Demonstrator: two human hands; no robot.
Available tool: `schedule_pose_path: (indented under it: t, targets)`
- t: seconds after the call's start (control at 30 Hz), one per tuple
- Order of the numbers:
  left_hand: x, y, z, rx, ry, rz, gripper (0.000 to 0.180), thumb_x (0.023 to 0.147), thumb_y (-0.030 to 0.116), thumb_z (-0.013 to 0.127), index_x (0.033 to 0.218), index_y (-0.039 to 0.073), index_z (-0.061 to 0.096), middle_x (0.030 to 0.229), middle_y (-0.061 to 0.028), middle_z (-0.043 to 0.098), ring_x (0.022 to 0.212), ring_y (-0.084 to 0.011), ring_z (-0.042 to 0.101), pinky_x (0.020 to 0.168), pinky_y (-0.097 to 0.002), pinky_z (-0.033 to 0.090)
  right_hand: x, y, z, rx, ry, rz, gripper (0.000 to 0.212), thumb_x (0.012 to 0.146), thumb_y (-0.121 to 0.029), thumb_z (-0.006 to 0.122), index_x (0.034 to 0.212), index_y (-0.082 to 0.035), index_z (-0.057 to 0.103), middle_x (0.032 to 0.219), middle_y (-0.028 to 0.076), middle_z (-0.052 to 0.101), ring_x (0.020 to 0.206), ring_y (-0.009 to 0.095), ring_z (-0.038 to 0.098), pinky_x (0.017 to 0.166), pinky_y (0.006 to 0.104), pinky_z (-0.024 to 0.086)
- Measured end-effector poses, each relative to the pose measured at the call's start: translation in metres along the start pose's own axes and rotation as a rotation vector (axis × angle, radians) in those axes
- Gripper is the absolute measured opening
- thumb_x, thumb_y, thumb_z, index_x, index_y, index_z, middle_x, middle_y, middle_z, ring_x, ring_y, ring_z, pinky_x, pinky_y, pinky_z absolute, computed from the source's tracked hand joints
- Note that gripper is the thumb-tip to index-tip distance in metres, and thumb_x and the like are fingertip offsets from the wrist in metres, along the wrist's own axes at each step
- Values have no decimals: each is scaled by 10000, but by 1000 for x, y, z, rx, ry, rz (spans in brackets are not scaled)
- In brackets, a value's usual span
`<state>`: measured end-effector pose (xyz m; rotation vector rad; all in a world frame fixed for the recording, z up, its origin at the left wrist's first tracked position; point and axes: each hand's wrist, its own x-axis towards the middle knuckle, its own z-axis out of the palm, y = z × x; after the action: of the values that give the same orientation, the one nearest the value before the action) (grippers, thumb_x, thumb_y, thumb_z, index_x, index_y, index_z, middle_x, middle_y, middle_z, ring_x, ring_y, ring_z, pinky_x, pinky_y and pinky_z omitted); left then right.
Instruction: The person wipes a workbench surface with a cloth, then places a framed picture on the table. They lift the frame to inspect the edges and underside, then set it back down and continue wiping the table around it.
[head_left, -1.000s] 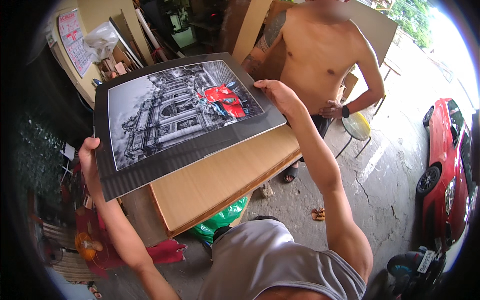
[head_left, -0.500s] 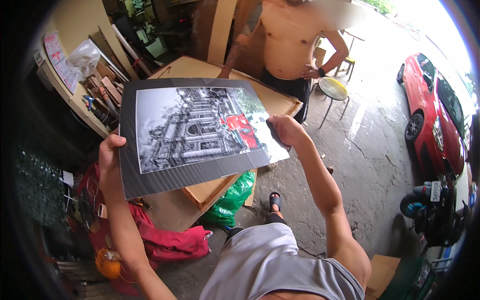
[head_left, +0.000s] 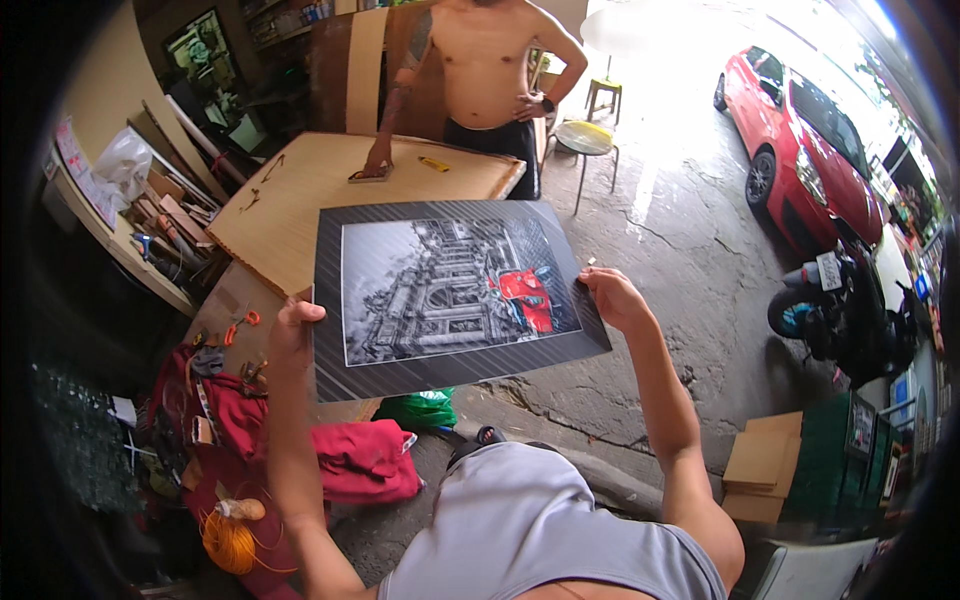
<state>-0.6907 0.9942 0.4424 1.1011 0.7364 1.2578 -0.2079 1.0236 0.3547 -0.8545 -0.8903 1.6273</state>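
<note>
**Framed-border picture (head_left: 460, 285) found held at both side edges**

Head view. The picture is the item under inspection. It is in front of the person's grey top (head_left: 520, 520), face up to the camera, and in this view it overlaps the near side of a light wooden table (head_left: 320, 172). It shows an ornate building in black and white with a red scooter at the right, inside a wide dark border. Streaks of light cross the border.

The left hand (head_left: 296, 325) grips the left edge, thumb on the face of the border; its fingers are largely hidden behind. The right hand (head_left: 615, 296) pinches the right edge near its middle, thumb uppermost. Both grips are narrow, closed on the sheet's thickness.

Across the table stands a second person (head_left: 485, 70), one hand (head_left: 378, 163) down on a small flat object, kind not determinable, the other at the hip. A yellow tool (head_left: 433, 164) lies just beside that first hand.

Below the picture are a green plastic bag (head_left: 418, 408) and a red cloth (head_left: 368, 462). Orange-handled scissors (head_left: 241, 326) lie to the left. An orange coil of cord (head_left: 228, 542) is at lower left. A round stool (head_left: 584, 138) and a red car (head_left: 808, 150) stand to the right.
</note>
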Motion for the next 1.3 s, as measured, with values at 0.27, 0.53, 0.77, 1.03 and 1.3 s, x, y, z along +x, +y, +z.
schedule_pose_path:
  t: [0.27,0.53,0.77,1.03,1.3]
  targets:
    - [-121,-89,73,-54,-220,-192,490,646,-17,620,1134,-54,609,1055,-76,674,947,-129,630,871,-222,474,-226,77,-63,161,217,-80,78,841,-20,598,917,-6,609,841,55,651,791,143,632,740,264,500]
    - [-248,-154,130,-144,-422,-397,412,710,-78,624,1119,-41,600,1039,-73,661,916,-129,634,808,-227,496,-462,153,-90,154,441,-144,75,827,-27,595,896,-24,622,818,43,661,734,125,637,691,243,513]
    - [-347,-188,170,-155,-562,-538,270,712,-54,694,970,1,635,812,15,630,656,-40,573,554,-151,427,-650,214,-61,213,634,-241,95,831,-3,601,924,-22,612,814,41,660,737,114,643,685,227,512]
    - [-482,-194,198,-146,-616,-732,213,720,-74,687,873,50,605,778,0,619,666,-77,624,596,-188,501,-835,296,18,249,825,-258,66,845,4,573,898,-19,606,805,43,657,724,115,643,700,224,518]
    - [-576,-225,261,74,-722,-810,329,668,-62,713,943,62,580,717,51,500,592,-55,519,532,-204,440,-1003,360,96,232,1113,-429,44,828,-78,630,810,-78,589,735,-59,533,657,35,486,566,189,381]
